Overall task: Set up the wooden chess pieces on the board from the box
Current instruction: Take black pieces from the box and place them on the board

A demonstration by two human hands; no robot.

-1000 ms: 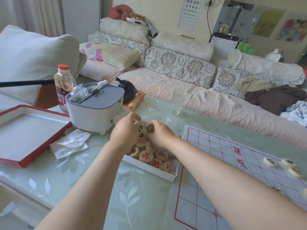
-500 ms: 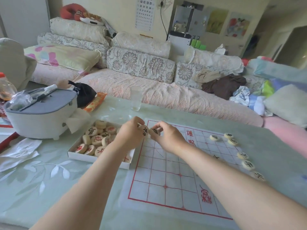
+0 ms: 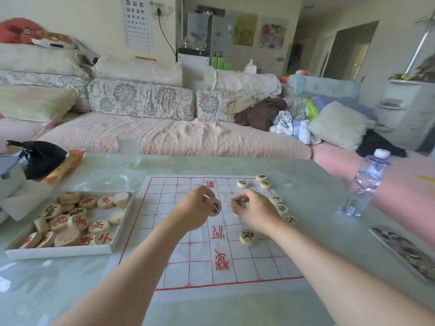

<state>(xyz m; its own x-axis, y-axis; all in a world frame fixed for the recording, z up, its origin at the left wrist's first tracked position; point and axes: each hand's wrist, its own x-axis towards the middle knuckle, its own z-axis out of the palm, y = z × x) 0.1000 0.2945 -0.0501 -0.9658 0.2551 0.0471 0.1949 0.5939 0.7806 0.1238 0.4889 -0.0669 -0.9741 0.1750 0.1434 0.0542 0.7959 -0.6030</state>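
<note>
now both hands hang over the middle of the board, a white sheet with a red grid lying on the pale green tabletop. the left hand has thumb and fingers pinched on a round wooden piece with a black character, tilted up off the sheet. the right hand is curled close on another black-marked piece, partly hidden by its fingertips. more black-marked pieces lie along the board's right edge and far right corner, and one lies just beside the right wrist. the box, a shallow white tray, sits touching the board's left edge, with mostly red-marked pieces heaped inside. an empty glass stands at the far edge of the tabletop, and a water bottle stands toward its right edge.
</note>
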